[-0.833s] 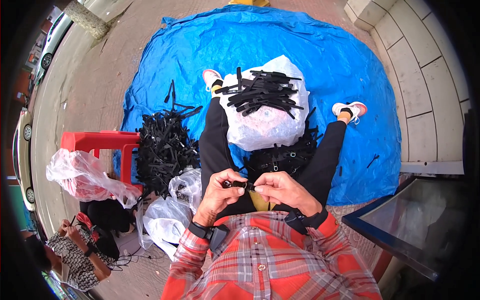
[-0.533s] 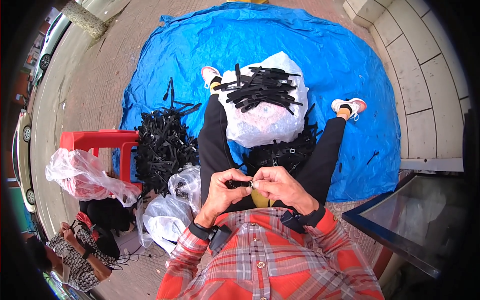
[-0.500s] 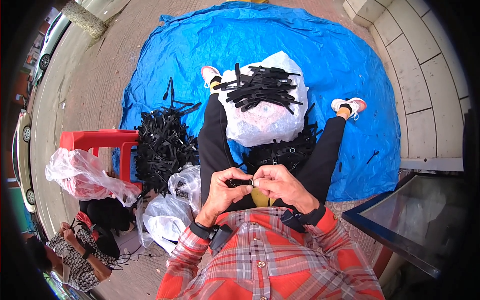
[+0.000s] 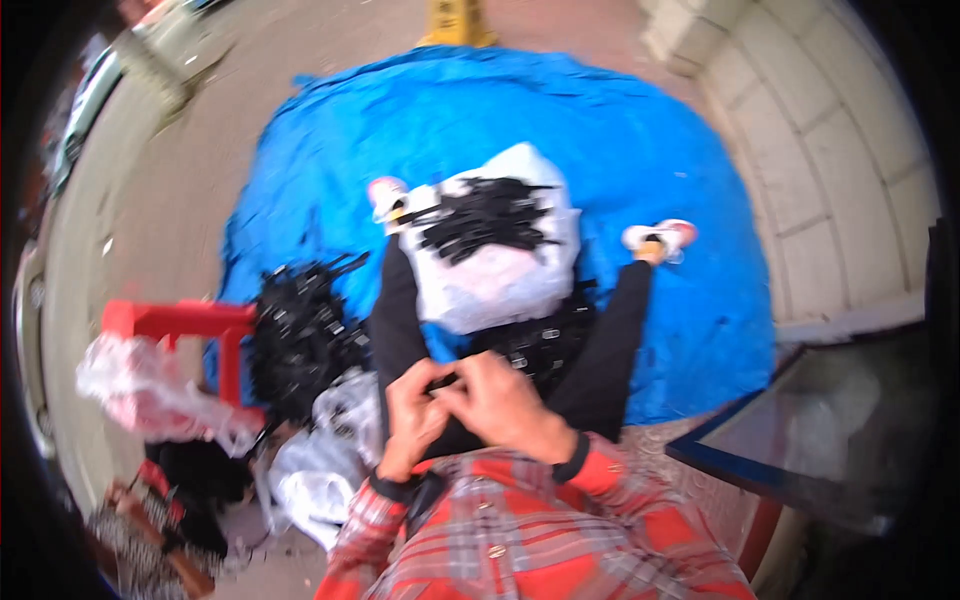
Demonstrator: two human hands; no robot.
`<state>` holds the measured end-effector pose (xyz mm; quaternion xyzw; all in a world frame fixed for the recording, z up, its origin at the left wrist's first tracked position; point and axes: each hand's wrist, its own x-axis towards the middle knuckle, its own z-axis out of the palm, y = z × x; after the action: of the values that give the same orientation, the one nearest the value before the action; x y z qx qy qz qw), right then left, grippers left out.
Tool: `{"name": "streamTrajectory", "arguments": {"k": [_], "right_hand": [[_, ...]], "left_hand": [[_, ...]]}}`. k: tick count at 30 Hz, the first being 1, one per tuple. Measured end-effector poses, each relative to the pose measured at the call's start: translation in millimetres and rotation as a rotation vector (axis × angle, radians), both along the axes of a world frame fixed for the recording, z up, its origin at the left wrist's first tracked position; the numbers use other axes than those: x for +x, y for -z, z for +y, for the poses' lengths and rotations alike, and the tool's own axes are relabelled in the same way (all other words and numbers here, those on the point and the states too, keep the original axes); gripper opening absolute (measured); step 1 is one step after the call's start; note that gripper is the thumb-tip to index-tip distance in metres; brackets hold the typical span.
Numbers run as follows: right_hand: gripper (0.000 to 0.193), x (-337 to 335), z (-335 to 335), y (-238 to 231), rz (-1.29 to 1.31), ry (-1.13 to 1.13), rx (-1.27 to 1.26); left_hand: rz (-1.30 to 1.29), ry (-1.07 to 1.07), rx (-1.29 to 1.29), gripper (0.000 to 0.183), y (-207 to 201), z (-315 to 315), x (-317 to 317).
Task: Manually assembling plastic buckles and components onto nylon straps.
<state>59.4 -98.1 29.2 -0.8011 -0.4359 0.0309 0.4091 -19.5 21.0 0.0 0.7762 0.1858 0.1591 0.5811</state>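
Observation:
In front of my waist, my left hand [image 4: 413,408] and my right hand [image 4: 503,402] meet with fingers pinched together. Between them is a short black strap [image 4: 443,381]; motion blur hides its details. Beyond my hands, between my legs, a stuffed whitish plastic bag [image 4: 490,295] carries a heap of black straps [image 4: 485,218] on top. More black straps with small buckles [image 4: 548,345] lie between the bag and my right leg. To my left a larger pile of black straps [image 4: 300,345] rests on the blue tarp [image 4: 620,120].
At left stands a red plastic stool [image 4: 180,318] with a pinkish plastic bag [image 4: 150,395] on it. Clear plastic bags [image 4: 320,470] lie beside my left leg. Another person [image 4: 150,540] is at lower left. A dark-framed glass panel [image 4: 810,430] juts in at right; a yellow floor sign [image 4: 458,22] stands far ahead.
The view has shifted and blurred, so the yellow sign shows more. My hands have turned and drawn closer together around the strap; the right hand now covers more of it.

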Motion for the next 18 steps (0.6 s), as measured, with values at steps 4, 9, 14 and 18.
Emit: {"name": "streamTrajectory", "arguments": {"k": [4,9,14,18], "right_hand": [[0.02,5.1,-3.5,19.3,-0.111,-0.039,-0.006],[0.019,15.6,-5.8,5.6,0.625,0.19,0.011],[0.021,2.6,0.7,2.6,0.384,0.139,0.079],[0.021,8.0,-1.3,16.7,0.974,0.166,0.291]], "left_hand": [[-0.074,-0.039,-0.302,0.014,-3.6,-8.8,-7.2],[0.011,-0.067,-0.623,0.01,-8.4,-20.3,11.7],[-0.086,-0.135,-0.369,0.01,-10.9,-20.5,5.3],[-0.137,-0.149,-0.264,0.01,-11.1,-25.8,3.4]]}}
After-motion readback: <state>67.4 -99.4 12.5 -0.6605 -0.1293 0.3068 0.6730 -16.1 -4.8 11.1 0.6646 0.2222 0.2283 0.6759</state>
